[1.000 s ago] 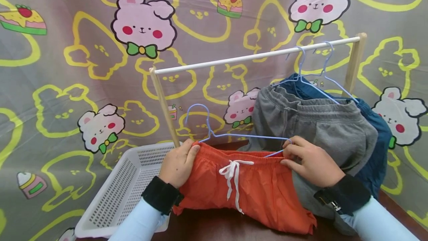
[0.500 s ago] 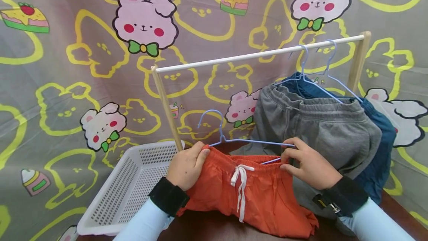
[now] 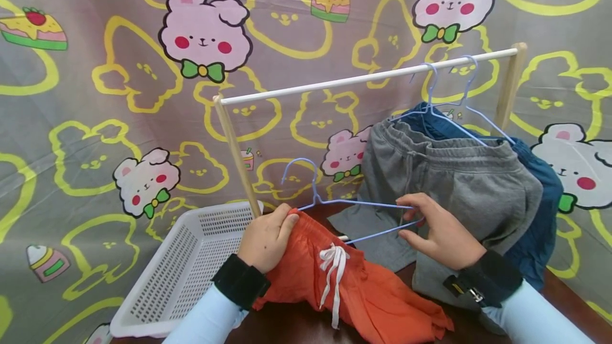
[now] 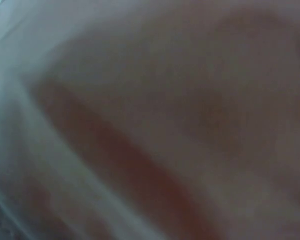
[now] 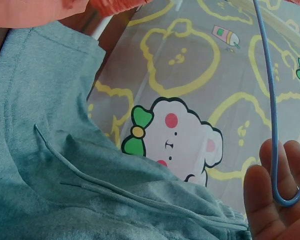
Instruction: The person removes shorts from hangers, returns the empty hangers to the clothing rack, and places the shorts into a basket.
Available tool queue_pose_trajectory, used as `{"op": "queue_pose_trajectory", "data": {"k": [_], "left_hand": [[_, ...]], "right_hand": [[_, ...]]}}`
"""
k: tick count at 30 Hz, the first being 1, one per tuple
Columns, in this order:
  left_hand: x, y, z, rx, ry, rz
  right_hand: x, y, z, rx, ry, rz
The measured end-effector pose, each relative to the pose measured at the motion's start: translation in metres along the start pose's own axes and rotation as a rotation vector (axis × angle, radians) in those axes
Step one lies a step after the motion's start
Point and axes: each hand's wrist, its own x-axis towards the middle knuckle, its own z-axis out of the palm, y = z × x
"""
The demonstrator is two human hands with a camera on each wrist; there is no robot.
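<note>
Orange shorts (image 3: 306, 264) just dropped off the right end of the blue hanger (image 3: 364, 203), prob a setback. Left hand (image 3: 265, 238)'s gripping their left corner over the tabletop (image 3: 282, 328); right hand (image 3: 442, 235)'s loosely curled round that bare end.

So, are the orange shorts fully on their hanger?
No: the hanger shows bare between the right hand and the orange shorts; its left end is hidden.
</note>
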Motion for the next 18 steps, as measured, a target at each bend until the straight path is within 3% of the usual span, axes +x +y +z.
{"op": "queue_pose_trajectory", "data": {"k": [9,18], "left_hand": [[-0.0012,-0.0015,0.0012,-0.029,-0.004,-0.002],[0.0017,-0.0032,0.0028,-0.053,0.005,0.022]], "right_hand": [[0.0047,-0.0051,0.0005,0.009,-0.100,0.126],[0.0061,-0.0075,-0.0017,0.056,-0.108,0.085]]}}
